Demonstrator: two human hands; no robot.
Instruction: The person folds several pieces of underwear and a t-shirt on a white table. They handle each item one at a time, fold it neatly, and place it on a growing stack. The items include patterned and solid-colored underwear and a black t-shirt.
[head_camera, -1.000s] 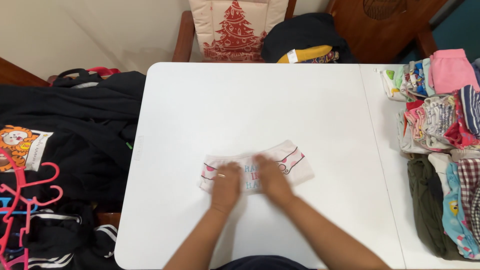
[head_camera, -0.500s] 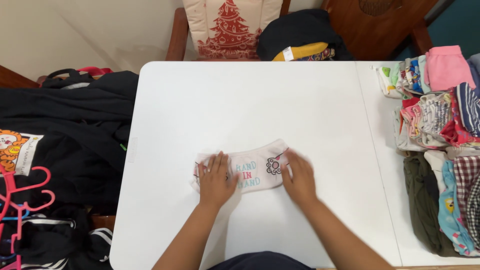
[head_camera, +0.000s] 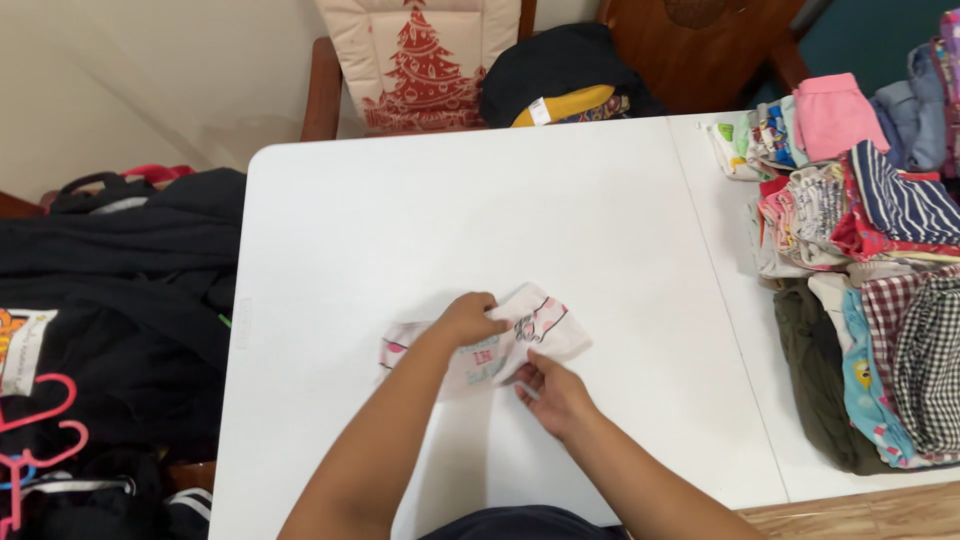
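While pinching a small white printed garment (head_camera: 500, 345) on white table (head_camera: 400, 200) (mid-fold, seemingly): left hand (head_camera: 468, 318) gripping top, right hand (head_camera: 553, 392) gripping lower edge.

Bare forearms, no sleeves; dark garment at the waist.

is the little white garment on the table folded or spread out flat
Partly folded: the white garment is bunched and doubled over, pinched by the left hand and right hand.
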